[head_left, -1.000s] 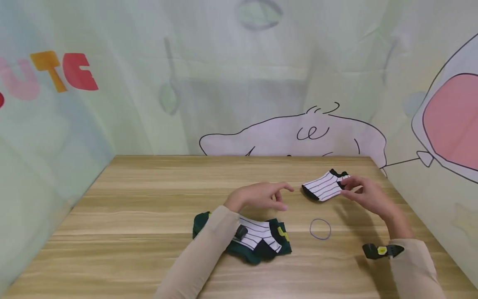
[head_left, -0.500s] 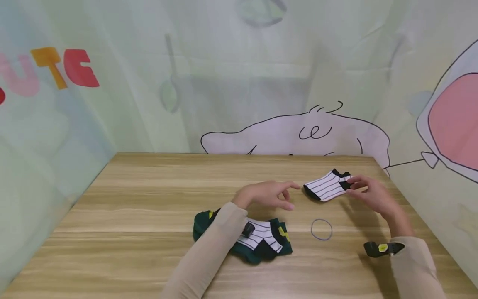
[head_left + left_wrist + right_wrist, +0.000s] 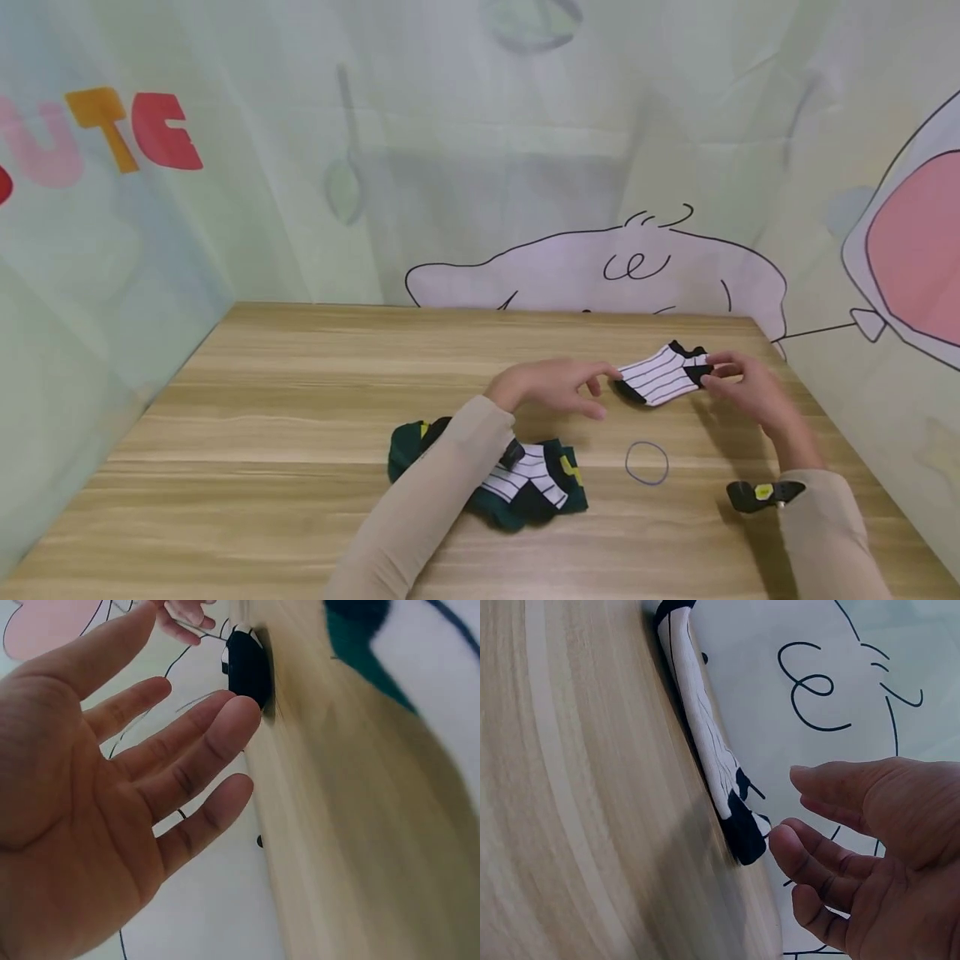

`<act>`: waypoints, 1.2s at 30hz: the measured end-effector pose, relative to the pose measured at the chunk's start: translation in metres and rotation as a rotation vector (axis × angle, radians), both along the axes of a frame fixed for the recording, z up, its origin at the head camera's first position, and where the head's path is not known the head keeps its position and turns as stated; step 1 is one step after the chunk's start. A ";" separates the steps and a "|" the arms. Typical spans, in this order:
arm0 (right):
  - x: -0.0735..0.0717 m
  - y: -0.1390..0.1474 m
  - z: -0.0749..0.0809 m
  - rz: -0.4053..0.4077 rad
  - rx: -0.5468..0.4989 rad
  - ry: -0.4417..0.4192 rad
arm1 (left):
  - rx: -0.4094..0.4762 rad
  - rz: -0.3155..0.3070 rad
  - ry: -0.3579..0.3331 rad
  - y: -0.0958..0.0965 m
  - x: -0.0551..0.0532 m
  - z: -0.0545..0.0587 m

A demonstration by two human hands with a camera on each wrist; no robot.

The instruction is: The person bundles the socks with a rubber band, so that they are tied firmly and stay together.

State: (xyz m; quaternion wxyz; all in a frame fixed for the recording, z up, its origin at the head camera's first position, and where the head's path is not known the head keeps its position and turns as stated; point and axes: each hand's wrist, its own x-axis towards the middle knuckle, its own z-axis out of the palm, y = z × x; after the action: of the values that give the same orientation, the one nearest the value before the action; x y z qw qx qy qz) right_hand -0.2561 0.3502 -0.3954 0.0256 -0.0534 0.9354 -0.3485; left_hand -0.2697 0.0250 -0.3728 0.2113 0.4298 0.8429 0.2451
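Note:
A white sock with dark pinstripes and a black toe, heel and cuff lies flat at the back right of the table. My left hand reaches toward its toe, the index fingertip right at the black end. In the left wrist view the fingers of that hand are spread and hold nothing. At the heel end is my right hand, thumb and fingers parted. The right wrist view shows its fingertips close beside the sock's black heel, with nothing between them.
Nearer me, partly behind my left sleeve, lies a pile of dark green socks with a pinstriped sock on top. A thin blue ring lies right of it. Printed cloth hangs behind the table.
My left hand has moved right, from a gap short of the sock to its toe. My right hand stays by the heel, and the sock lies much as before. The view has shifted slightly.

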 end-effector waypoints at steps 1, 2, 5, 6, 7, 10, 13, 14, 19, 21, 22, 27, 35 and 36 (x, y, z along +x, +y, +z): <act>-0.001 0.000 0.000 -0.003 -0.005 0.007 | 0.000 -0.006 0.005 0.002 -0.001 0.002; -0.002 0.000 0.000 -0.007 -0.006 0.015 | -0.002 -0.013 0.010 0.004 -0.001 0.003; -0.006 0.001 0.000 -0.018 -0.013 0.025 | -0.013 -0.034 0.026 0.009 -0.003 0.006; -0.007 0.001 0.000 -0.024 -0.007 0.027 | -0.020 -0.038 0.032 0.011 -0.003 0.006; -0.008 0.002 -0.001 -0.028 -0.005 0.027 | -0.023 -0.041 0.035 0.012 -0.004 0.005; -0.011 0.003 -0.002 -0.042 0.006 0.022 | -0.037 -0.039 0.038 0.015 -0.004 0.002; -0.014 0.004 -0.003 -0.059 0.019 0.022 | -0.051 -0.021 0.026 0.018 -0.005 -0.001; -0.014 0.004 -0.003 -0.062 0.017 0.024 | -0.056 -0.015 0.024 0.019 -0.006 -0.002; -0.018 0.004 -0.005 -0.065 0.026 0.036 | -0.088 -0.001 0.022 0.024 -0.008 -0.005; -0.019 0.002 -0.004 -0.067 0.034 0.037 | -0.107 -0.001 0.028 0.026 -0.010 -0.005; -0.020 0.002 -0.005 -0.073 0.039 0.029 | -0.116 -0.001 0.030 0.027 -0.011 -0.006; -0.026 0.002 -0.008 -0.103 0.056 -0.048 | -0.166 0.005 0.043 0.033 -0.015 -0.008; -0.028 0.002 -0.014 -0.066 0.108 -0.088 | -0.223 0.021 0.051 0.038 -0.019 -0.012; -0.029 0.003 -0.015 -0.055 0.116 -0.088 | -0.226 0.019 0.053 0.038 -0.019 -0.012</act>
State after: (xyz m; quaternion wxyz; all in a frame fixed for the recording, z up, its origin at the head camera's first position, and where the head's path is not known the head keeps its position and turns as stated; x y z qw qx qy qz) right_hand -0.2846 0.3527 -0.4105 0.0600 -0.0107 0.9531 -0.2964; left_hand -0.2892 0.0630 -0.3846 0.2336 0.4015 0.8746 0.1388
